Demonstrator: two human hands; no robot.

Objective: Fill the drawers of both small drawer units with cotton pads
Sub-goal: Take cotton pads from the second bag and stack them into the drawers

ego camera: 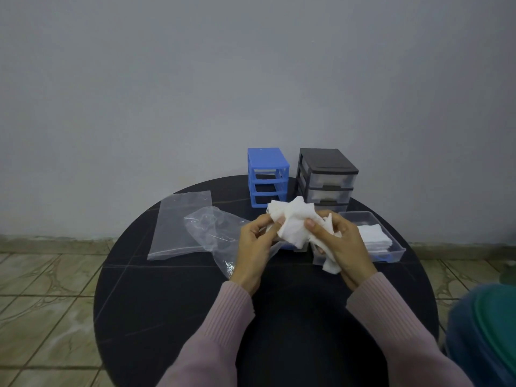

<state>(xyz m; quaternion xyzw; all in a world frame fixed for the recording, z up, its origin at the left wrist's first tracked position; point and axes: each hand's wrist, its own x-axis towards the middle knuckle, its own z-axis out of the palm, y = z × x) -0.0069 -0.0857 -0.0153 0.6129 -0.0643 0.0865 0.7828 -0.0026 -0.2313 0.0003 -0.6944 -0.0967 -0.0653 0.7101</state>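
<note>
A bunch of white cotton pads [294, 222] is held up over the round black table [173, 303]. My left hand [255, 247] pinches its left side and my right hand [342, 244] grips its right side, with more pads hanging below that palm. Behind the hands stand a blue drawer unit [267, 177] and a black drawer unit [326, 177] with translucent drawers. A clear drawer [391, 248] pulled out to the right of my right hand holds a stack of pads [374, 237].
A flat clear plastic bag [178, 222] lies at the table's left, and a crumpled clear bag [215, 233] lies beside my left hand. A green and blue object [488, 331] sits off the table at the lower right. The floor is tiled.
</note>
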